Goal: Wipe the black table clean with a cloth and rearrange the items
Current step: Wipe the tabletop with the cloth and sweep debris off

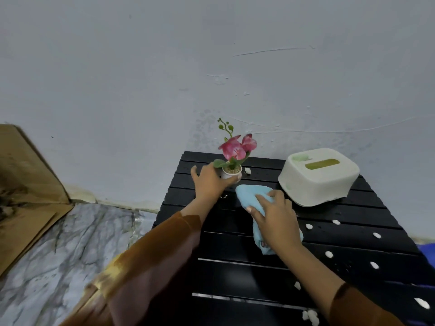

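Head view: left grip (pixel 208 182) wraps 1 flowerpot (pixel 232 173); right grip (pixel 275 217), spread, presses 1 cloth (pixel 247 193).

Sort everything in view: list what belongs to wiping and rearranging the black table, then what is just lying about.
Belongs to the job: black slatted table; blue cloth under the right hand; potted pink orchid gripped by the left hand; white tissue box; white scraps scattered on the table.
Just lying about: cardboard sheet on the left; marble-patterned floor covering.
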Available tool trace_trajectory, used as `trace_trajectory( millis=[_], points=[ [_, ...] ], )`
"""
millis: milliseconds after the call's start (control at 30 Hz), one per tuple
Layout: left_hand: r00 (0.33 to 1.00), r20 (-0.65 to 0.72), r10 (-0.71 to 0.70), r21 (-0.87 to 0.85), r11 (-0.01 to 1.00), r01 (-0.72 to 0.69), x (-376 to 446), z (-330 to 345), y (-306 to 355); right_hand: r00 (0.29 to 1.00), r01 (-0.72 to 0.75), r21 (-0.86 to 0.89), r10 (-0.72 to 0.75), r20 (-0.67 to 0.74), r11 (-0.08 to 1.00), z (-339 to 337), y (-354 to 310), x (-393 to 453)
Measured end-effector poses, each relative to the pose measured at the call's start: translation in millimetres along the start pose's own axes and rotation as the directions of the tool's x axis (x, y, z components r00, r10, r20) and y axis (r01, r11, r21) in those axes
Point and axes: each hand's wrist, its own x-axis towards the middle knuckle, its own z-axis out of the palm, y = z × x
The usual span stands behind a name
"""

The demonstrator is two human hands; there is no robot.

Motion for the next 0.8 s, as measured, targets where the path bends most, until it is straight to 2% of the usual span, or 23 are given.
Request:
trace_trajectory(
  millis=[133, 233, 300, 400, 500, 600, 800],
  points=[
    [0.995, -0.096, -0.004, 0.047, 0.999, 0.009, 13.8, -42.9, -19.4, 0.988, 0.154, 0.082, -0.155, 0.006, 0.985, 13.3, -57.4, 1.8],
    [0.987, -0.154, -0.036, 0.089, 0.995, 0.05, 21.0, -74.7, -47.2, 0.962, 0.243, 0.109, -0.254, 0.098, 0.964, 42.7, -105.4, 3.9],
    [0.981, -0.185, -0.056, 0.111, 0.991, 0.078, 24.0, -94.1, -64.4, 0.945, 0.289, 0.085, -0.299, 0.134, 0.953, 63.4, -129.7, 11.0],
    [0.974, -0.218, -0.066, 0.152, 0.983, 0.1, 28.6, -114.2, -82.8, 0.942, 0.32, 0.013, -0.319, 0.104, 0.947, 81.2, -147.8, 37.5],
    [0.972, -0.222, -0.077, 0.138, 0.984, 0.109, 32.5, -121.6, -93.3, 0.961, 0.262, -0.018, -0.259, 0.092, 0.965, 86.1, -144.2, 73.5],
    [0.972, -0.217, -0.086, 0.113, 0.987, 0.112, 35.5, -117.8, -99.0, 0.985, 0.143, -0.043, -0.138, 0.107, 0.989, 80.5, -124.2, 99.3],
    [0.979, -0.181, -0.095, 0.029, 0.994, 0.102, 32.2, -94.7, -95.7, 0.998, -0.054, -0.081, 0.057, 0.029, 0.995, 57.5, -55.8, 96.8]
  ],
)
